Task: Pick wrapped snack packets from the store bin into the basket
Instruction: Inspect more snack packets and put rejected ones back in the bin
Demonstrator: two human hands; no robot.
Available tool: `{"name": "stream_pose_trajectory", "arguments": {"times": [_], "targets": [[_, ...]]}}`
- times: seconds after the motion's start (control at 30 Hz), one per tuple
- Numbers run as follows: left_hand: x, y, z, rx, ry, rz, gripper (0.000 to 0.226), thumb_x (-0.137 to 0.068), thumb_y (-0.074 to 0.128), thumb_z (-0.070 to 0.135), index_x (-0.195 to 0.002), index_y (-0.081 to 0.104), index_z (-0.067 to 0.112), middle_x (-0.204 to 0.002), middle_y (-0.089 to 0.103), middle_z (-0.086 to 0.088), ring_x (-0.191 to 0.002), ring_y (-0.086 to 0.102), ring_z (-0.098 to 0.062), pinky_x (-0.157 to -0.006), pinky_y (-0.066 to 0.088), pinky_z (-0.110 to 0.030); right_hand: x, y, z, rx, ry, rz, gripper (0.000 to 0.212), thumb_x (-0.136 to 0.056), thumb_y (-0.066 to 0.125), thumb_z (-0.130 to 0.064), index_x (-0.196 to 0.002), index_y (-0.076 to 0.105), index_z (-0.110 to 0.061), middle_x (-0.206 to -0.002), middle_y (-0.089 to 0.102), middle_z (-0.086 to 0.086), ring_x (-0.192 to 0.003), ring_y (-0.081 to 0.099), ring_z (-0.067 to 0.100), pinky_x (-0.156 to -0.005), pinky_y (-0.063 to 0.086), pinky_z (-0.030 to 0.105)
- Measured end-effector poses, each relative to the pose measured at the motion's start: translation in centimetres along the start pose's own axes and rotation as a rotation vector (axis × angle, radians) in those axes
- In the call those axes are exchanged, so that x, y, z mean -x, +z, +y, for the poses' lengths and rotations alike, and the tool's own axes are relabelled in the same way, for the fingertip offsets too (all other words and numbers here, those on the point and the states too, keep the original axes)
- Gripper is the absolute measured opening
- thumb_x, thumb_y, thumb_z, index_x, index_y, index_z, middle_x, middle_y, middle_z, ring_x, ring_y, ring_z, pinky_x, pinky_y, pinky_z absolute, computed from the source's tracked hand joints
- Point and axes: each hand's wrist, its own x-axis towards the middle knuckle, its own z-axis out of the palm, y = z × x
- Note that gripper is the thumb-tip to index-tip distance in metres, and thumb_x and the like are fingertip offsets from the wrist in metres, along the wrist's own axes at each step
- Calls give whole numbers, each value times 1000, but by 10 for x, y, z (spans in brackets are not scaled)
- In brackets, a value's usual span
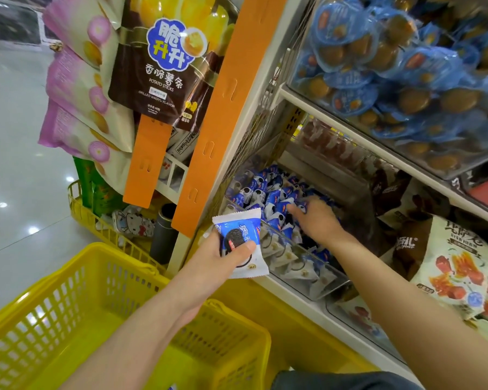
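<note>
Gripping a blue-and-white cookie packet (pixel 241 230) between thumb and curled fingers, the left hand (pixel 216 258) holds it just outside the clear bin (pixel 307 267), with the yellow basket (pixel 76 267) lower in view. The right hand (pixel 319 220) lies on the binned packets (pixel 268 192); its fingers are blurred, so its grip cannot be determined.

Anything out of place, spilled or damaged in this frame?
Nothing stands out. The left hand holds one intact cookie packet beside the yellow basket; the right hand reaches into the bin of loosely heaped packets, and none lie on the floor.
</note>
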Motion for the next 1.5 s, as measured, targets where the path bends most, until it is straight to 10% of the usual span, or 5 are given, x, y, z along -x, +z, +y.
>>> {"name": "stream_pose_trajectory", "arguments": {"times": [0.2, 0.57, 0.9, 1.23, 1.5], "targets": [[3, -1, -9, -75, 19, 13, 34, -86, 64, 23, -114, 51, 37, -105, 65, 20, -88, 60, 14, -62, 43, 0, 86, -7, -31, -444, -458, 164, 13, -95, 48, -32, -96, 59, -26, -85, 60, -17, -76, 53, -13, -64, 38, 2], [11, -1, -24, -124, -13, 126, 18, -93, 51, 31, -102, 62, 20, -81, 67, -1, -71, 60, -11, -64, 43, -20, 114, 45, -24, -915, -294, -256, 10, -87, 62, -11, -83, 67, -4, -67, 65, 6, -57, 56, 4, -52, 47, 20], [8, -8, -31, -142, 6, 163, 30, -94, 47, 32, -71, 66, 29, -72, 70, 2, -71, 68, -9, -60, 53, -24, 125, 45, -24, -261, -786, 211, 12, -83, 65, -24, -86, 68, -13, -82, 65, -2, -78, 60, 13, -63, 50, 28], [12, -11, -24, -62, 10, 272, 15, -82, 67, 18, -98, 66, 16, -91, 74, -2, -85, 70, -15, -73, 57, -25, 114, 40, -21, -975, -141, -108, 7, -91, 54, -10, -92, 50, -16, -90, 63, 13, -74, 66, 18, -61, 58, 28], [15, -21, -21, -250, 214, 369, 16, -89, 59, 16, -88, 68, 29, -82, 73, 8, -77, 66, -3, -65, 52, -16, 124, 49, -24, -583, -241, -409, 57, -80, 69, -11, -129, 40, -15, -119, 55, -4, -103, 55, 10, -92, 47, 28]]}}
